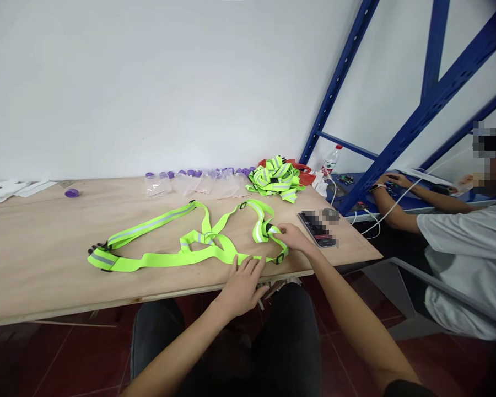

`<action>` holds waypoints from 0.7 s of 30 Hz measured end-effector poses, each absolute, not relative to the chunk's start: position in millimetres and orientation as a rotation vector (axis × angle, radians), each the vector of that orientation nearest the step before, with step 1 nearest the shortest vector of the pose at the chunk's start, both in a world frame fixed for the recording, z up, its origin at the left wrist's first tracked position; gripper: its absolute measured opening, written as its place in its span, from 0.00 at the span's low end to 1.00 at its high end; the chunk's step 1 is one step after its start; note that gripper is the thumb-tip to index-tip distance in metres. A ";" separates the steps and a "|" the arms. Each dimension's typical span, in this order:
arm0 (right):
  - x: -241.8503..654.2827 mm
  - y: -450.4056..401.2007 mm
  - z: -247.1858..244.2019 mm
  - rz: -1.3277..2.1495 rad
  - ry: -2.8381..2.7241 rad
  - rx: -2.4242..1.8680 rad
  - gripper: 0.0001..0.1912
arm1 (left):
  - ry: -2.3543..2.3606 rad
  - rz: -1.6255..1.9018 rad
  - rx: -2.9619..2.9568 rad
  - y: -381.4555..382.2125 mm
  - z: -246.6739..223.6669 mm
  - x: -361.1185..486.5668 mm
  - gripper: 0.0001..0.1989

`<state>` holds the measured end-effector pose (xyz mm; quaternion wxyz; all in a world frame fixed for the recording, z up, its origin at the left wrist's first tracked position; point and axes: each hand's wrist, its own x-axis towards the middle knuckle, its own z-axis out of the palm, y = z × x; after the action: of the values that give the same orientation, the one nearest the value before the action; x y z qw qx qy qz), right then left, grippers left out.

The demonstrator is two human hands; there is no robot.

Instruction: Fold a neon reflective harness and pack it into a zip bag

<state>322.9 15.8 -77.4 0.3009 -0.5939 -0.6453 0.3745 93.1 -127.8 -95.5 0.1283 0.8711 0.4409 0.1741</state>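
Observation:
A neon-yellow reflective harness [165, 259] with grey stripes and black buckles lies spread across the wooden table. Its straps cross in the middle, and a black clip sits at its left end. My left hand [242, 284] rests at the table's front edge, fingers stretched out and touching the lower strap. At the harness's right end, my right hand [292, 237] has its fingers closed on a strap beside a black buckle; the fingertips are partly hidden.
A heap of similar yellow straps [275, 179] lies at the back, with red plastic behind it. Clear plastic bags [210, 184] and several purple rings line the wall. A phone [316, 229] lies right of my hand. Blue shelving [397, 132] and a seated co-worker [467, 248] are further right.

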 end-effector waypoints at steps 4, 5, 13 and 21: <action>332.9 14.1 -79.9 1.129 -1.410 -1.417 0.14 | 1.387 0.437 2.519 -127.8 -92.7 90.8 0.31; 335.0 11.7 -81.6 1.163 -1.335 -1.373 0.15 | 1.409 0.419 2.525 -128.0 -92.1 90.6 0.30; 336.3 -1.1 -80.9 1.308 -0.956 -1.034 0.21 | 1.482 0.360 2.564 -130.7 -97.8 94.5 0.26; 336.4 -9.9 -62.7 1.191 -1.021 -0.971 0.22 | 1.578 0.342 2.488 -132.7 -99.7 113.6 0.31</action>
<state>336.4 -9.9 -62.7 0.6039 -0.4194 -0.4410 0.5147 113.6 -132.7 -99.7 0.0875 0.8356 0.5300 0.1148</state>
